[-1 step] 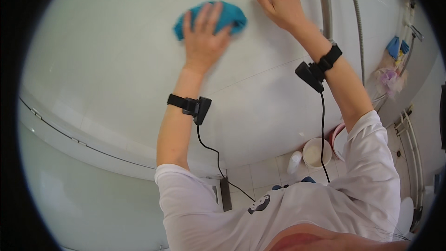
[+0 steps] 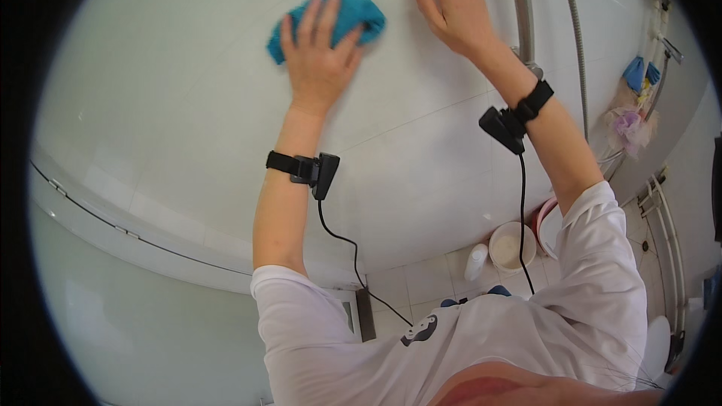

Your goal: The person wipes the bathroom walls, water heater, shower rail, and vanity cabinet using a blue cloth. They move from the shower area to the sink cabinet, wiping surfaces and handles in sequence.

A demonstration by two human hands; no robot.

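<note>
My left hand (image 2: 320, 68) holds a bright blue cloth (image 2: 361, 16) against the pale tiled wall (image 2: 218, 90). Its fingers spread over the bunched cloth, and its palm hides part of it. To the right, my right hand (image 2: 459, 11) is open and close to the same wall, with nothing in it. The fingertips of that hand reach the top edge of the view. Whether its palm touches the wall I cannot tell. A black strap with a small device (image 2: 323, 173) sits on my left forearm, and another device (image 2: 502, 128) on my right, each with a cable.
Beside my right hand runs a metal pole (image 2: 520, 0), with a ribbed shower hose (image 2: 577, 37) farther right. Mesh bath puffs (image 2: 628, 126) and blue items hang at the right. On the tiled floor stand a white bottle (image 2: 475, 262) and a bucket (image 2: 513, 246). A hinged panel edge (image 2: 128, 231) crosses the lower left.
My left hand has slid a little left and up the wall with the cloth. My right hand has shifted only very slightly.
</note>
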